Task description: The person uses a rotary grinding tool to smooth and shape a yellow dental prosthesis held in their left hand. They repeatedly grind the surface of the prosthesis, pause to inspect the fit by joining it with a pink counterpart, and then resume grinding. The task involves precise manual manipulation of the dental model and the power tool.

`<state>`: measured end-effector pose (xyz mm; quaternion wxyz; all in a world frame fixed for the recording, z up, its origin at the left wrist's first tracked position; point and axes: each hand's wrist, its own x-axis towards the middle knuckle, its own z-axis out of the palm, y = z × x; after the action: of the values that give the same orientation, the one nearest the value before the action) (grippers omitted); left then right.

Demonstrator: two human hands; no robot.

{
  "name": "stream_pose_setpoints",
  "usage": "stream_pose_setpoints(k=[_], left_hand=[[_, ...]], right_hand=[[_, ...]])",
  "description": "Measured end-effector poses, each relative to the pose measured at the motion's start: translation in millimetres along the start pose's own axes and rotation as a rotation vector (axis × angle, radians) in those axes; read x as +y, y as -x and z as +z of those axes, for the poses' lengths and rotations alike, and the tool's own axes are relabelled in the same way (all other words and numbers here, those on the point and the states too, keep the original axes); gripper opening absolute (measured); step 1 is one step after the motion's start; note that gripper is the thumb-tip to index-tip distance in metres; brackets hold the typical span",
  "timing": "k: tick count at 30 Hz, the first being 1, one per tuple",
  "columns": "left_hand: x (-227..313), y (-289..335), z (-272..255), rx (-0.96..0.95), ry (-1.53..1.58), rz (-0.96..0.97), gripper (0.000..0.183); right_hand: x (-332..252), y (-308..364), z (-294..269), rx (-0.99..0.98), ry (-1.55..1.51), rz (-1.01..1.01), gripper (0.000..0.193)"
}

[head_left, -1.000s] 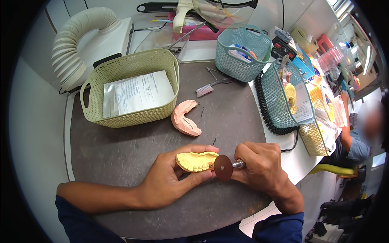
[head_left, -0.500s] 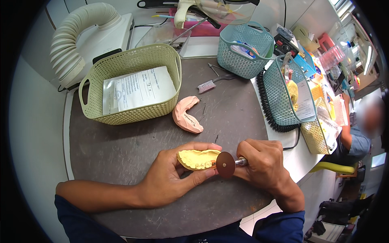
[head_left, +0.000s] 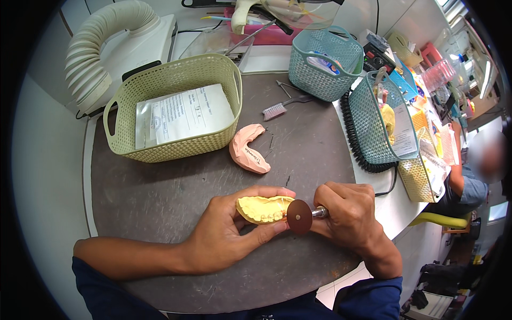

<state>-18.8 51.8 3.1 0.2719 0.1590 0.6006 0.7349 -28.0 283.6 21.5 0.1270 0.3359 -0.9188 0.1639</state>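
Left forearm (head_left: 133, 257): enters at the lower left and lies nearly level across the grey worktop (head_left: 170, 208), pointing right.
Left hand (head_left: 214, 228): lower centre, turned on its side, thumb along the near edge and fingers behind, pinching the yellow dental model (head_left: 257, 210).
Yellow dental model: lower centre of the frame, raised off the worktop, tooth row toward the lower edge.
Right forearm (head_left: 383, 255): climbs steeply from the lower right, leaning left.
Right hand (head_left: 345, 214): right of centre, fingers curled tight around the silver handpiece (head_left: 320, 212), knuckles up.
Brown disc (head_left: 300, 216): on the handpiece's tip, overlapping the model's right end; contact cannot be told.
Pink dental model (head_left: 246, 154): on the worktop, above the hands, near the green basket (head_left: 186, 152).
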Motion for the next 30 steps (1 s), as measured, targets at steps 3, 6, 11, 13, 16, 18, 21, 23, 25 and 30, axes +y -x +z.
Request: stream_pose_setpoints(k=[3, 6, 11, 13, 16, 18, 21, 23, 25, 30], left_hand=[[-1.2, -0.4, 0.6, 0.004, 0.006, 0.003, 0.042], [-1.8, -0.4, 1.0, 0.004, 0.012, 0.013, 0.043], [-3.3, -0.2, 1.2, 0.009, 0.006, 0.021, 0.043], [-2.9, -0.1, 0.9, 0.006, -0.003, 0.023, 0.043], [-1.9, -0.2, 0.6, 0.000, -0.019, 0.026, 0.043], [-2.5, -0.3, 0.6, -0.001, -0.022, 0.034, 0.043], [-1.4, -0.1, 1.1, 0.002, -0.021, 0.032, 0.043], [-0.8, 0.0, 1.3, 0.006, -0.011, 0.015, 0.043], [-0.8, 0.4, 1.4, 0.008, -0.010, 0.014, 0.043], [-1.2, -0.3, 1.3, 0.007, -0.035, 0.029, 0.043]], right_hand=[[-0.1, -0.1, 0.4, 0.002, 0.007, -0.006, 0.051], [0.1, 0.1, 0.9, 0.000, 0.007, -0.006, 0.050], [-0.5, 0.3, 1.7, 0.002, 0.006, -0.004, 0.050], [-0.4, 0.2, 1.7, 0.003, 0.003, -0.007, 0.050], [-0.6, 0.3, 1.6, -0.001, 0.006, -0.004, 0.049], [-0.3, 0.6, 1.8, 0.003, 0.007, -0.007, 0.049], [-0.2, 0.2, 1.3, 0.002, 0.008, -0.010, 0.049], [-0.3, 0.5, 1.1, -0.004, 0.007, -0.005, 0.049], [-0.1, 1.3, 1.0, -0.013, 0.004, 0.007, 0.049], [-0.4, 0.3, 0.7, -0.004, 0.001, -0.003, 0.049]])
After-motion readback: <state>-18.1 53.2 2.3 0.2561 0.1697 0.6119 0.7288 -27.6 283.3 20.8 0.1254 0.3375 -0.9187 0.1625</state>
